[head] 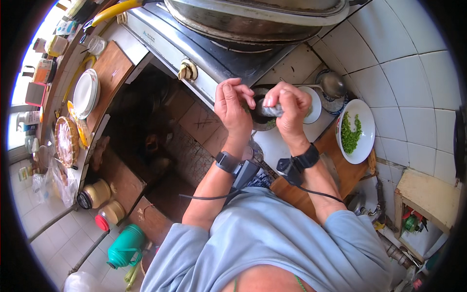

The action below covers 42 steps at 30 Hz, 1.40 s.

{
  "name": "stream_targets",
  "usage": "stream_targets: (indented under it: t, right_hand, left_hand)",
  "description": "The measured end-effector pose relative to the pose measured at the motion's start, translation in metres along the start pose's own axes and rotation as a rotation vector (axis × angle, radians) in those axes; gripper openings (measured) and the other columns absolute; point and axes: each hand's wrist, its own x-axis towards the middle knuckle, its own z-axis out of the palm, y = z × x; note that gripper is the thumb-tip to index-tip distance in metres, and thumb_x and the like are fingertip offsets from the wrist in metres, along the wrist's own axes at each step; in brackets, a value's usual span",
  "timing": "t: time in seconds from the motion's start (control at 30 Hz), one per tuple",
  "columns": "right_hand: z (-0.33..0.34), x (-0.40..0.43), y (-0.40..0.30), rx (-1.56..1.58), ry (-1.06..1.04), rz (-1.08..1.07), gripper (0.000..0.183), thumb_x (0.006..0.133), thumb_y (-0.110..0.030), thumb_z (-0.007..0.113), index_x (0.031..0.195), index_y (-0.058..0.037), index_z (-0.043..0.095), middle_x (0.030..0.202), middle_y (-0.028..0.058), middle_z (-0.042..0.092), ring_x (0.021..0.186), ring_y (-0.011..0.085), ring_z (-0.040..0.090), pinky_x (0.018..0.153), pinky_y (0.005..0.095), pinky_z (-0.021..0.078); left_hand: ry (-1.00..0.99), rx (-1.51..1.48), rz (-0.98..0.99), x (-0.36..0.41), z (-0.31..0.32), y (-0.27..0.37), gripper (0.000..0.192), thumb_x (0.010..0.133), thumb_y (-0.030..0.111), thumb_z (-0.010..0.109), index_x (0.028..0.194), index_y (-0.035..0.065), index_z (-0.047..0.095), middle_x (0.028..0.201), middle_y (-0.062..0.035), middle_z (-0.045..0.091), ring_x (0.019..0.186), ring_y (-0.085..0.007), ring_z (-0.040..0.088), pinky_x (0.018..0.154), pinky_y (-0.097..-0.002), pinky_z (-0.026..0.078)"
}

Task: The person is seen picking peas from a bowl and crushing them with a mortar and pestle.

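My right hand [291, 106] is wrapped around a grey, speckled pestle [270, 110], apparently stone. The pestle's lower end reaches into a dark, round mortar [263, 126] on the white counter. Bits of green show inside the mortar near its front wall. At the mortar's left side, my left hand [234, 106] is cupped with curled fingers; whether it grips anything is hidden. Just right of my right hand stands a small white bowl [314, 111], partly covered by that hand. Farther right, a larger white bowl [366, 129] contains chopped greens [351, 137].
A large lidded metal pan [251, 23] sits on the gas stove [237, 62] ahead. Behind the small bowl lies a metal ladle [334, 87]. Tiled wall [405, 87] borders the right. Plates [85, 93] and a woven basket [66, 142] stand left; a green thermos [126, 246] is lower left.
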Motion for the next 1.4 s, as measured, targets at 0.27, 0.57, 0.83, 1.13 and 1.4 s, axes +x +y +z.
stream_targets:
  t: [0.27,0.57,0.83,1.13,1.4]
  right_hand:
    - [-0.003,0.007,-0.011,-0.087,-0.011,0.128,0.026,0.083,-0.002,0.050,0.058,-0.0004,0.056,0.058,0.0015,0.058,0.053,0.0047,0.049,0.050,0.0203,0.0353]
    - [0.010,0.003,-0.001,-0.238,-0.020,0.068,0.029,0.087,-0.008,0.049,0.058,-0.0040,0.045,0.059,0.0036,0.051,0.056,0.0108,0.047,0.053,0.0256,0.0362]
    - [0.004,-0.008,0.009,-0.034,-0.108,0.060,0.030,0.086,-0.013,0.045,0.057,-0.0024,0.048,0.058,0.0067,0.050,0.052,0.0141,0.046,0.054,0.0284,0.0409]
    - [-0.006,-0.010,0.011,-0.026,-0.066,0.065,0.031,0.086,-0.013,0.046,0.056,-0.0038,0.044,0.056,0.0070,0.049,0.053,0.0136,0.047,0.054,0.0267,0.0383]
    - [-0.006,-0.001,0.000,0.042,-0.026,0.027,0.030,0.085,-0.011,0.047,0.055,-0.0029,0.044,0.056,0.0056,0.047,0.053,0.0131,0.045,0.054,0.0268,0.0383]
  left_hand:
    - [0.010,0.028,-0.001,-0.001,0.001,-0.002,0.030,0.103,0.026,0.038,0.103,-0.0005,0.051,0.075,-0.0103,0.060,0.052,-0.0112,0.049,0.051,-0.0222,0.043]
    - [0.023,0.151,-0.016,0.000,-0.002,0.009,0.035,0.102,0.032,0.038,0.102,0.0006,0.053,0.071,-0.0097,0.061,0.050,-0.0116,0.052,0.050,-0.0235,0.043]
    - [-0.001,-0.045,-0.090,-0.011,-0.005,-0.002,0.029,0.103,0.028,0.040,0.107,0.0013,0.050,0.075,-0.0065,0.057,0.054,-0.0084,0.050,0.051,-0.0194,0.042]
    - [-0.105,-0.005,-0.076,-0.010,-0.003,-0.014,0.021,0.102,0.017,0.040,0.113,0.0006,0.048,0.087,-0.0057,0.056,0.069,-0.0076,0.053,0.064,-0.0189,0.046]
    - [-0.137,0.043,0.012,-0.009,-0.004,-0.014,0.020,0.101,0.014,0.042,0.115,-0.0008,0.047,0.089,-0.0059,0.056,0.075,-0.0090,0.056,0.069,-0.0214,0.048]
